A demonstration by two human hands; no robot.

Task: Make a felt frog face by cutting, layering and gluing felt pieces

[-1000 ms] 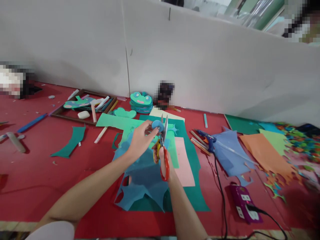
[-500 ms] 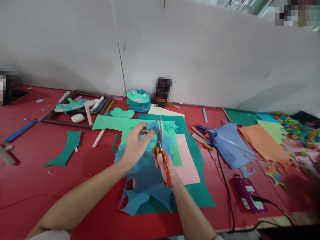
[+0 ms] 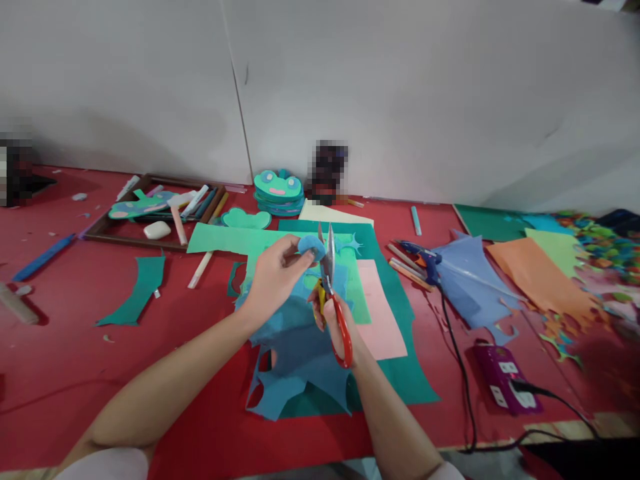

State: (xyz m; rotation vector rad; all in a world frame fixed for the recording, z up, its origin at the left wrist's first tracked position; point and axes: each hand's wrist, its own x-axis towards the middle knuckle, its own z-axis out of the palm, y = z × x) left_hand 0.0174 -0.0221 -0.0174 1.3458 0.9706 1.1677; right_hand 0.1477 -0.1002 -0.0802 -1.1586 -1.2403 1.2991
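Observation:
My left hand pinches a small round piece of blue felt between thumb and fingers. In my right hand is a pair of scissors with red and yellow handles, its blades pointing up and parted. The blades stand at the right edge of the blue piece; whether they touch it I cannot tell. Under both hands lie a blue sheet with cut-outs, a light green sheet, a pink sheet and a large dark green sheet.
A stack of green frog faces stands by the wall. Markers and cut shapes fill a brown frame at the left. To the right lie a glue gun, a purple power strip with cables and an orange sheet.
The scissor blades are spread wider than before. The round blue piece now shows more of its flat face. The whole view has shifted slightly.

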